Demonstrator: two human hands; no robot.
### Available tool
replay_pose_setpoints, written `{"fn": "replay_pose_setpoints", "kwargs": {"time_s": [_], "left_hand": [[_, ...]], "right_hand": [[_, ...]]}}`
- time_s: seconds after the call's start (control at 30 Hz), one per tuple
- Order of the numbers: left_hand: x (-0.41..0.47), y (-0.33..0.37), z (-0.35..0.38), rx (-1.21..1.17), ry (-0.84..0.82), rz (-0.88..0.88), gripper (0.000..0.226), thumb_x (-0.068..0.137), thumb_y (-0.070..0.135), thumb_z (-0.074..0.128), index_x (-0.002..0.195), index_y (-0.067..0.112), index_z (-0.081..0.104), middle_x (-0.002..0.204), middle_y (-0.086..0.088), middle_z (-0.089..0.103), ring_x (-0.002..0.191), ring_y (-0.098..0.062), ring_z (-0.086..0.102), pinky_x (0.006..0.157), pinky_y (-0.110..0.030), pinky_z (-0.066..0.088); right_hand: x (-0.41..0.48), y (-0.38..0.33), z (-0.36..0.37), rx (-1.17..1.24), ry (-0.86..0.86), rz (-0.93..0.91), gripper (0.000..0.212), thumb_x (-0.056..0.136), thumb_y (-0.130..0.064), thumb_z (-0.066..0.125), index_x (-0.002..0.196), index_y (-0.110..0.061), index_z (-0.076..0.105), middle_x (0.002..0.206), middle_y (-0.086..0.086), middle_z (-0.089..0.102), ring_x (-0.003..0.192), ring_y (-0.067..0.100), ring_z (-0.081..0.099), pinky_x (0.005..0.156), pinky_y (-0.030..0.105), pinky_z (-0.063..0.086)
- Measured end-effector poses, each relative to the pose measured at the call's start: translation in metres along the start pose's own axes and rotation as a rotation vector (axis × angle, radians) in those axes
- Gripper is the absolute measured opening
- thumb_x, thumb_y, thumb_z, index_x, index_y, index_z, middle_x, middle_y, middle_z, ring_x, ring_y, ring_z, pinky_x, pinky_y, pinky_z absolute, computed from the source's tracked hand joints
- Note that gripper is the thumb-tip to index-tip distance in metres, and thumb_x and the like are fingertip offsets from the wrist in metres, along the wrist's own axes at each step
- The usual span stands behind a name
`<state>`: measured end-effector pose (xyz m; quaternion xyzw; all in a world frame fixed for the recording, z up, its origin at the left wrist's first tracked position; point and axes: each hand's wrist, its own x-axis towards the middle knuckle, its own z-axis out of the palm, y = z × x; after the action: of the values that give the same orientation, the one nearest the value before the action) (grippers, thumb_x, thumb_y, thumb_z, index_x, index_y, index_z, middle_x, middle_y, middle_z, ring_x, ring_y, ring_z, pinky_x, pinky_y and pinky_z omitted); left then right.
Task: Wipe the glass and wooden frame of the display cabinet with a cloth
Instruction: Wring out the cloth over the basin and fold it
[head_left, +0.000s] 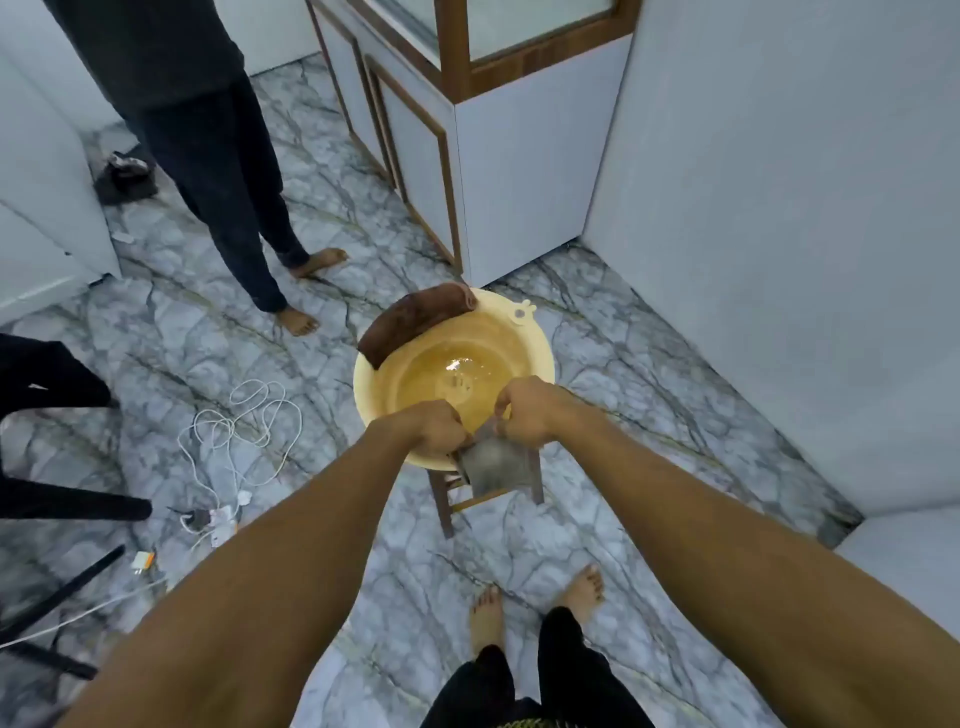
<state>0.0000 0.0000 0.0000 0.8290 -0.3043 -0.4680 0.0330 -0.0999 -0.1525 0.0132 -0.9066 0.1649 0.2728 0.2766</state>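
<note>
The grey cloth hangs limp and creased, stretched out between two fists at the near edge of the basin. The left hand has its fingers curled tight round one corner, and the right hand pinches the opposite corner with bent fingers, so the fabric drapes down in a soft, flat sheet. The basin is round, pale yellow plastic, smooth and glossy, with shallow water glinting at the bottom. A brown towel, thick and nubbly, lies folded long across the far left rim. Underneath, a small wooden stool with dark square legs carries the basin. Just beyond it stands the display cabinet, well apart from the cloth: flat white lower panels edged in brown wood trim, and above them a glass pane set in a wooden frame. The floor is polished grey marble laced with dark veins. To the left, white cables lie in loose loops, and another person in dark trousers stands barefoot. Close in, the wearer's own bare feet sit on the marble.
</note>
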Motion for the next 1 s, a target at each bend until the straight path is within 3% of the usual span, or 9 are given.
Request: {"fn": "replay_pose_setpoints", "kwargs": {"time_s": [0.1,0.17,0.23,0.33,0.47,0.57,0.67,0.83,1.0], "left_hand": [[0.0,-0.005,0.005,-0.135,-0.024,-0.016,0.039,0.096,0.036,0.06,0.108,0.003,0.075,0.117,-0.017,0.07,0.101,-0.032,0.063,0.082,-0.04,0.046],[-0.003,-0.001,0.0,-0.168,0.007,-0.017,0.033,0.091,0.033,0.068,0.098,0.001,0.075,0.112,-0.018,0.072,0.093,-0.029,0.062,0.078,-0.04,0.045],[-0.005,0.004,-0.009,-0.188,0.041,0.005,0.023,0.087,0.027,0.075,0.087,0.005,0.072,0.096,-0.016,0.069,0.084,-0.025,0.057,0.072,-0.038,0.043],[-0.009,0.018,-0.023,-0.183,0.059,0.057,0.025,0.086,0.023,0.078,0.086,-0.002,0.073,0.083,-0.009,0.06,0.076,-0.024,0.054,0.067,-0.037,0.043],[-0.009,0.059,-0.041,-0.09,0.128,0.214,0.021,0.082,0.024,0.08,0.079,0.008,0.068,0.079,-0.006,0.056,0.074,-0.021,0.049,0.066,-0.037,0.038],[-0.005,0.11,-0.055,-0.072,0.159,0.327,0.027,0.084,0.023,0.082,0.09,0.001,0.068,0.08,-0.007,0.058,0.071,-0.022,0.05,0.063,-0.034,0.038],[0.002,0.177,-0.068,-0.057,0.214,0.441,0.021,0.083,0.019,0.083,0.095,0.011,0.067,0.084,-0.004,0.067,0.073,-0.022,0.058,0.062,-0.031,0.044],[0.013,0.302,-0.083,-0.063,0.343,0.679,0.013,0.089,0.016,0.077,0.085,0.023,0.067,0.072,0.001,0.066,0.063,-0.014,0.058,0.056,-0.024,0.043],[0.015,0.458,-0.092,-0.017,0.38,0.939,0.015,0.092,0.015,0.072,0.083,0.027,0.069,0.079,0.004,0.068,0.071,-0.012,0.06,0.059,-0.02,0.04]], "right_hand": [[0.003,-0.001,0.008,0.078,0.014,0.038,0.04,0.091,-0.023,0.072,0.129,-0.013,0.067,0.131,0.011,0.065,0.107,0.029,0.066,0.085,0.04,0.059],[0.002,0.0,0.01,0.21,0.014,0.071,0.053,0.089,-0.017,0.074,0.139,-0.013,0.059,0.132,0.013,0.063,0.11,0.029,0.065,0.074,0.033,0.055],[-0.001,0.003,0.006,0.366,0.032,0.107,0.06,0.088,-0.008,0.075,0.144,-0.007,0.052,0.117,0.015,0.064,0.098,0.027,0.065,0.062,0.028,0.05],[-0.012,0.015,-0.005,0.46,0.02,0.133,0.043,0.087,-0.01,0.079,0.125,0.004,0.065,0.08,0.009,0.059,0.068,0.021,0.056,0.052,0.027,0.043],[-0.039,0.046,-0.032,0.642,0.084,0.119,0.015,0.088,-0.015,0.081,0.1,-0.009,0.074,0.069,0.007,0.057,0.058,0.018,0.049,0.053,0.03,0.042],[-0.066,0.078,-0.063,0.686,0.222,0.124,0.01,0.087,-0.013,0.081,0.095,-0.008,0.076,0.065,0.004,0.061,0.054,0.014,0.05,0.051,0.027,0.042],[-0.1,0.118,-0.098,0.701,0.404,0.153,0.007,0.086,-0.009,0.081,0.092,-0.006,0.079,0.058,-0.001,0.061,0.046,0.004,0.049,0.048,0.02,0.041],[-0.159,0.197,-0.148,0.651,0.78,0.167,0.011,0.084,-0.007,0.081,0.095,-0.008,0.082,0.085,0.001,0.077,0.061,-0.007,0.06,0.061,0.01,0.043],[-0.244,0.281,-0.211,0.589,1.095,0.244,0.013,0.089,-0.013,0.078,0.101,-0.016,0.082,0.09,-0.005,0.076,0.063,-0.008,0.06,0.061,0.01,0.045]]}}
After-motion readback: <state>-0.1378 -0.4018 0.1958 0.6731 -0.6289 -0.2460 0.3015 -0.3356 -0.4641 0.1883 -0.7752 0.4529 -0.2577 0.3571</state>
